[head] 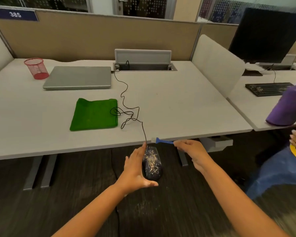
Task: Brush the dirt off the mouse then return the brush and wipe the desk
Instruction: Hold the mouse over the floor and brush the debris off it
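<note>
The left hand held the black mouse out past the front edge of the desk, above the dark floor. Its fingers lay straight along the mouse's side, with the thumb under its back end. Little pale crumbs of dirt covered the top of the mouse. The right hand pinched the handle of the small blue brush, and the white bristles pointed left, just above the mouse. The mouse cord ran back over the desk. The green cloth lay flat on the desk, near a closed laptop and a red mesh cup.
</note>
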{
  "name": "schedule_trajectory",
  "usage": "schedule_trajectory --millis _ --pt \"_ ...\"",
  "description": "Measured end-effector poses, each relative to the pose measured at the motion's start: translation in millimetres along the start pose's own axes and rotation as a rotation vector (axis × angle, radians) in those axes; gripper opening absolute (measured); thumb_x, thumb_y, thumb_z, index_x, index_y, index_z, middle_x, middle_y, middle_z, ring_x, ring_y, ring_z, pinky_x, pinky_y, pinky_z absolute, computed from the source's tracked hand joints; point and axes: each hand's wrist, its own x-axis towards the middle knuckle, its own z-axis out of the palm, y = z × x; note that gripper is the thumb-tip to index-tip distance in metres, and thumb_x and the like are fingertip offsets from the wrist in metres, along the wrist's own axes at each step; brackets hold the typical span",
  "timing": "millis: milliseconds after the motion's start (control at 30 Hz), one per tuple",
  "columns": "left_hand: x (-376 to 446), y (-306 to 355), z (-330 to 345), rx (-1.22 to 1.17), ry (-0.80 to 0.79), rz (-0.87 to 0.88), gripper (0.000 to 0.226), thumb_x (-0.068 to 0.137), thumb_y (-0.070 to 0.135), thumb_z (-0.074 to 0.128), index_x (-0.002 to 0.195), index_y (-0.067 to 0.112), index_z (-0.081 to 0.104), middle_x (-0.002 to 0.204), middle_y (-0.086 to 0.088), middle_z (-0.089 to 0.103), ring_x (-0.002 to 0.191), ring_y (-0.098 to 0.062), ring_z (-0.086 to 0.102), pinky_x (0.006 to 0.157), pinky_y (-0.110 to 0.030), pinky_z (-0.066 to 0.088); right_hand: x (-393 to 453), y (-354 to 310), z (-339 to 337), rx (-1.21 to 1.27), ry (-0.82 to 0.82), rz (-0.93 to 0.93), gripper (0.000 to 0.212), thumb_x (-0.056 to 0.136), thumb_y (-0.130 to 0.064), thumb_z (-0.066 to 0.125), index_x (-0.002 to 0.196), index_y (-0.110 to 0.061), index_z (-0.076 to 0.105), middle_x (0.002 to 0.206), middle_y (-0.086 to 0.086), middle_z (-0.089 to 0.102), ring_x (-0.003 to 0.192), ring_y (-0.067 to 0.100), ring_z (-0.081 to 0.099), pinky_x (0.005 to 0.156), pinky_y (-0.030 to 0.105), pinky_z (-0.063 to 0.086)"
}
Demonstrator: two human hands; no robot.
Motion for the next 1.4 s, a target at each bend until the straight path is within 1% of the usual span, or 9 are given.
schedule_trajectory --millis 167,333,500,667,833,967,1100,1267,1400 --pt "-3 9 7 0.031 -0.022 -0.010 0.125 0.056 0.050 0.081 0.128 0.047 -0.022 0.152 0.004 0.003 0.140 -0.019 -0.003 0.107 -0.040 -0.015 -2 -5 -13 0.053 -0.034 0.072 0.021 0.080 -0.028 0.071 0.094 -0.012 0.068 0.088 -0.003 0.067 0.079 0.004 0.060 0.055 0.013 0.038" --pt "-3 14 11 0.042 -0.004 -0.030 0.125 0.056 0.051 0.080 0.128 0.047 -0.021 0.153 0.003 0.002 0.140 -0.017 -0.005 0.107 -0.040 -0.015 3 -3 -17 -0.027 -0.066 0.175 0.027 0.079 -0.037 0.070 0.093 -0.017 0.060 0.101 0.000 0.060 0.099 0.013 0.054 0.083 0.034 0.033" --pt "-4 18 11 0.047 0.012 -0.037 0.122 0.057 0.051 0.080 0.128 0.048 -0.020 0.152 0.002 0.005 0.140 -0.018 0.000 0.107 -0.039 -0.014 3 -3 -18 -0.088 -0.085 0.195 0.023 0.080 -0.034 0.069 0.092 -0.015 0.063 0.101 0.000 0.065 0.095 0.013 0.059 0.104 0.048 0.032" --pt "-6 17 12 0.063 0.020 -0.048 0.123 0.057 0.050 0.080 0.128 0.048 -0.020 0.152 0.003 0.002 0.140 -0.017 -0.002 0.107 -0.040 -0.015 6 -6 -23 -0.095 -0.083 0.176 0.021 0.081 -0.033 0.068 0.091 -0.015 0.064 0.092 -0.001 0.063 0.086 0.012 0.055 0.090 0.035 0.040" --pt "-6 18 13 0.078 0.034 -0.059 0.123 0.056 0.051 0.080 0.128 0.047 -0.020 0.152 0.002 0.005 0.140 -0.017 0.000 0.108 -0.043 -0.014 10 -14 -21 -0.122 -0.089 0.150 0.024 0.081 -0.034 0.067 0.095 -0.014 0.064 0.088 -0.004 0.062 0.079 0.008 0.051 0.080 0.029 0.037" --pt "-6 12 15 0.075 0.056 -0.075 0.125 0.052 0.055 0.080 0.126 0.051 -0.021 0.152 0.003 0.008 0.140 -0.017 0.005 0.109 -0.046 -0.012 13 -21 -9 -0.179 -0.121 0.078 0.021 0.081 -0.035 0.067 0.082 -0.015 0.062 0.092 0.002 0.062 0.078 0.009 0.051 0.065 0.022 0.037" --pt "-8 7 15 0.068 0.073 -0.102 0.129 0.050 0.058 0.080 0.127 0.047 -0.023 0.151 0.004 0.011 0.139 -0.017 0.007 0.109 -0.046 -0.011 15 -32 7 -0.208 -0.121 0.016 0.026 0.080 -0.035 0.068 0.085 -0.009 0.066 0.094 0.007 0.064 0.086 0.015 0.055 0.074 0.026 0.041" --pt "-8 4 12 0.090 0.069 -0.109 0.130 0.051 0.058 0.080 0.126 0.047 -0.025 0.150 0.003 0.009 0.139 -0.017 0.005 0.108 -0.045 -0.013 18 -44 34 -0.377 -0.144 -0.056 0.033 0.080 -0.037 0.068 0.088 -0.005 0.066 0.074 0.000 0.057 0.072 0.012 0.053 0.055 0.021 0.037" --pt "-9 1 9 0.087 0.078 -0.121 0.128 0.051 0.057 0.080 0.128 0.045 -0.022 0.150 0.003 0.011 0.139 -0.016 0.006 0.108 -0.045 -0.013 24 -52 43 -0.494 -0.160 -0.090 0.037 0.080 -0.038 0.068 0.094 -0.004 0.066 0.088 0.005 0.059 0.087 0.019 0.057 0.071 0.026 0.042"
